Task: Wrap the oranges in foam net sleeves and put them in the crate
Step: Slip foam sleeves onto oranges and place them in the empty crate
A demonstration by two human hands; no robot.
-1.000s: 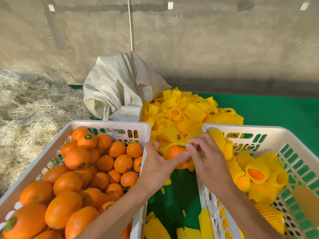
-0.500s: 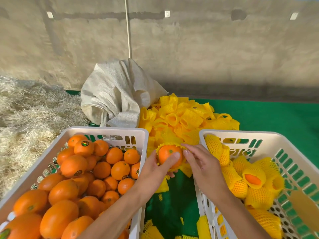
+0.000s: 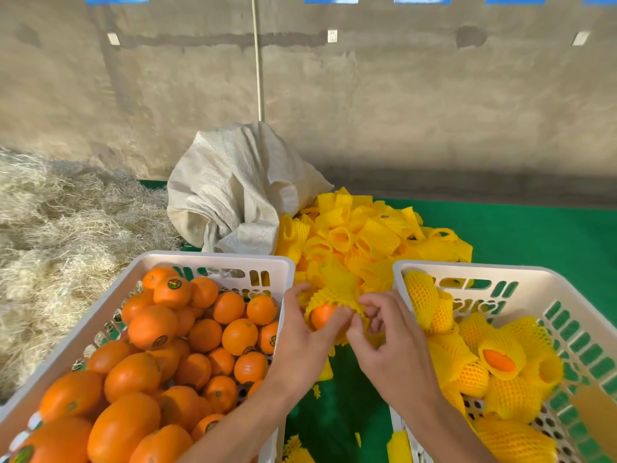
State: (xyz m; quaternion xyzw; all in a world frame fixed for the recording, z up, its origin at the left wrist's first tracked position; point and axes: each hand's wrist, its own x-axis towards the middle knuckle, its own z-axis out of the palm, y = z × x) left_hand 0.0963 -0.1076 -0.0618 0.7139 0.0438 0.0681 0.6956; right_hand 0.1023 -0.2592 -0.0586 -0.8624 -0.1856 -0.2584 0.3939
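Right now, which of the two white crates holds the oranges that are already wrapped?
The right crate: its oranges sit in yellow foam net sleeves. The left crate holds only bare oranges.

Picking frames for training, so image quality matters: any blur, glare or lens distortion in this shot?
Head view: light is soft and even, no glare on the loose oranges; both crate rims bow from wide-angle distortion; the right hand looks slightly soft, while the sleeve pile stays sharp.

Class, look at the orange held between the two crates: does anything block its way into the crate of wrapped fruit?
Nothing visible does. The orange, in its foam net sleeve, is beside the right crate; only the crate's near rim lies between.
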